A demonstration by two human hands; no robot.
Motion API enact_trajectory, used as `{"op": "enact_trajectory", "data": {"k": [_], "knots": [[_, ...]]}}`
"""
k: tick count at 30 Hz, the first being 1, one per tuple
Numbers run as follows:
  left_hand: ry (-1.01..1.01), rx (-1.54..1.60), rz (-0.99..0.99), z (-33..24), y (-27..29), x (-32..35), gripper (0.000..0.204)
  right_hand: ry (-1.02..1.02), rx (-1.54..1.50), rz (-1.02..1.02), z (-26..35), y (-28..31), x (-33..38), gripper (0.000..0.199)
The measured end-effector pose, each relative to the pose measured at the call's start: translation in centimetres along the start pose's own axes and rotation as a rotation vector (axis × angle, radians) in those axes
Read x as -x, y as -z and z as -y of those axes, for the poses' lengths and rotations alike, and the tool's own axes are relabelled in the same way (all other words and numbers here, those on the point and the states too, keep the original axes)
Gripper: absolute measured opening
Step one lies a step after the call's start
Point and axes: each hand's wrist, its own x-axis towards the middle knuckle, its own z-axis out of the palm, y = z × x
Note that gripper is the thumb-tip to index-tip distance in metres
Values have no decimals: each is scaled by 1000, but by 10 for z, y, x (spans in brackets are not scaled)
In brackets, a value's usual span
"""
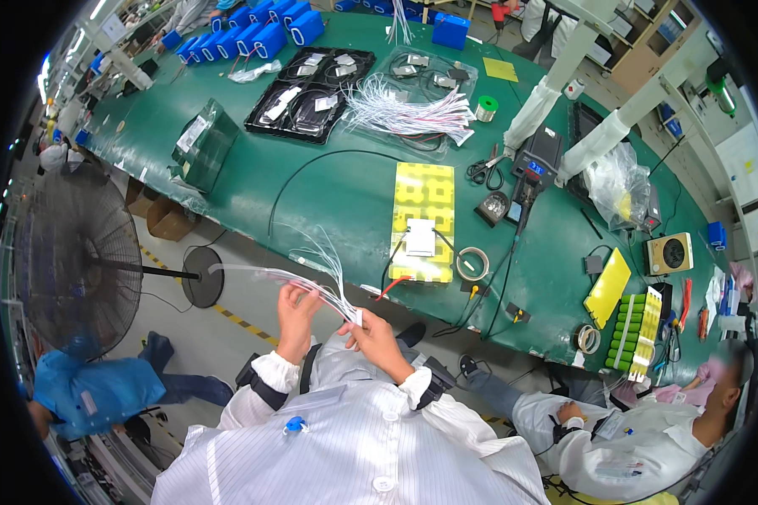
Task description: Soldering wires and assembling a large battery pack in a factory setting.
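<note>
A bundle of thin white wires (332,296) stretches between my two hands, just off the near edge of the bench. My left hand (295,323) is closed around the middle of the bundle, and loose ends fan out past it to the left and upward. At the bundle's right end, my right hand (377,343) pinches the wires beside a small white connector (358,317). A few reddish strands show among the white ones. On the bench ahead lies a yellow fixture plate (424,189) carrying a white block (420,238) with black leads and a red lead.
A pile of white wires (413,109) lies farther back, by a black tray (307,94) and solder spool (486,108). Scissors (485,172), a soldering station (536,160) and tape roll (472,264) sit right. A floor fan (80,261) stands left; a co-worker (623,438) sits right.
</note>
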Motion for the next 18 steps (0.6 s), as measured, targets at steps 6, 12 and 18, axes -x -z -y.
{"op": "enact_trajectory", "data": {"k": [6,12,18], "knots": [[636,-192,348,-23,28,38,26,434,568,-228,9,-8,15,31],[488,8,473,-9,47,24,27,451,533,-140,12,-47,23,36],[431,52,498,-14,69,21,36,198,283,-265,2,-67,20,22]]}}
